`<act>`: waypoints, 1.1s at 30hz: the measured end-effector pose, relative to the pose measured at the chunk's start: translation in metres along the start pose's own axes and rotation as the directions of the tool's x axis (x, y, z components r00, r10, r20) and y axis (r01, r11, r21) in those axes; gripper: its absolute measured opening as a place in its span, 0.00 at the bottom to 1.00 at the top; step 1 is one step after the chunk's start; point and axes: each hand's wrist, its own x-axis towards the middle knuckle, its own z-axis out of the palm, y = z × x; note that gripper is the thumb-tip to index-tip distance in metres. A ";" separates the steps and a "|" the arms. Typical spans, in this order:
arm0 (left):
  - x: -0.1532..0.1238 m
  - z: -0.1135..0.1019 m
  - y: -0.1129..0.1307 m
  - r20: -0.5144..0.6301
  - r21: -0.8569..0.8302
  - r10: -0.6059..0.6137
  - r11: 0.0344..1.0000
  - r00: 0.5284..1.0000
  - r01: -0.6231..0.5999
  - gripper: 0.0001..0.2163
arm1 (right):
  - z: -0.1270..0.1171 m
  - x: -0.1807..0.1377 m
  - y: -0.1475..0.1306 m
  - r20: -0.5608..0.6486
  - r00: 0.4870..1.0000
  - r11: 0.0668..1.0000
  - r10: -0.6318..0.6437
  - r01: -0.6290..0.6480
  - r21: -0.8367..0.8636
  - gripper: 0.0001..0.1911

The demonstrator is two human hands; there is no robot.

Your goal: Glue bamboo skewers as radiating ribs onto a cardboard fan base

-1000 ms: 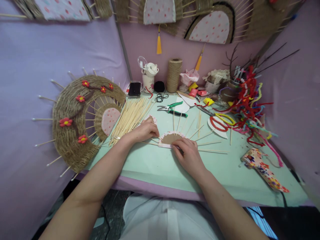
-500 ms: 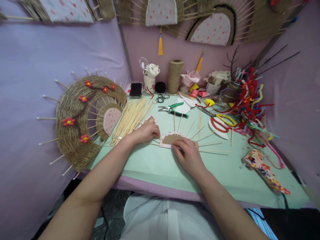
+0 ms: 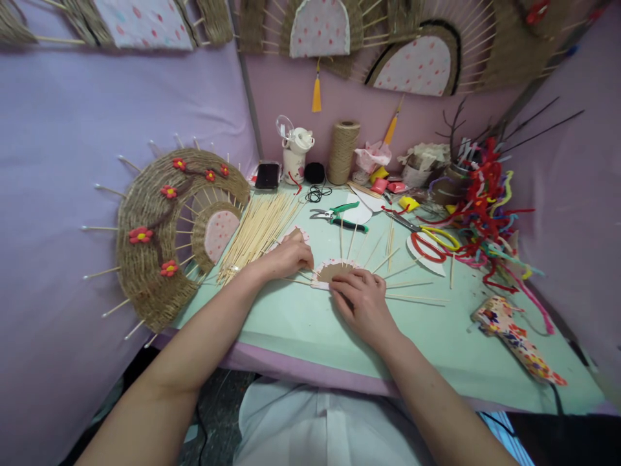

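Note:
A half-round cardboard piece [image 3: 330,273] with a pink-and-white fabric edge lies on the table, thin wooden sticks [image 3: 409,284] fanning out from it. My right hand [image 3: 363,294] rests over its right part, with bent fingers on the cardboard and thumb near the straight edge, holding it down. Just left of the piece, my left hand [image 3: 290,254] is closed, fingertips pinched at a stick [image 3: 297,281] by the cardboard's left end; the exact grip is partly hidden. Behind that hand, a second fabric-edged cardboard piece [image 3: 301,234] is partly covered.
Left of my arm lie a pile of sticks [image 3: 259,230] and a twine-woven fan [image 3: 145,213] with red flowers. Green-handled pruners [image 3: 342,217], scissors [image 3: 427,241], a twine spool [image 3: 343,152] and pipe cleaners [image 3: 485,194] stand or lie beyond. A flower-patterned glue gun [image 3: 517,336] lies right.
The camera view has shifted slightly. My right hand's fingers have moved a little left over the cardboard; my left hand stays nearly in place.

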 end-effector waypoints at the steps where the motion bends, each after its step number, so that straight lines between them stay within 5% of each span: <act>1: 0.000 0.000 0.000 -0.002 0.000 0.003 1.000 1.000 -0.003 0.11 | 0.000 0.000 0.000 0.002 1.000 1.000 0.000 0.000 -0.002 0.10; 33: 0.000 0.001 -0.002 -0.001 0.037 0.044 0.998 0.999 -0.044 0.10 | 0.002 -0.001 -0.001 -0.014 1.000 1.000 0.007 -0.007 0.001 0.08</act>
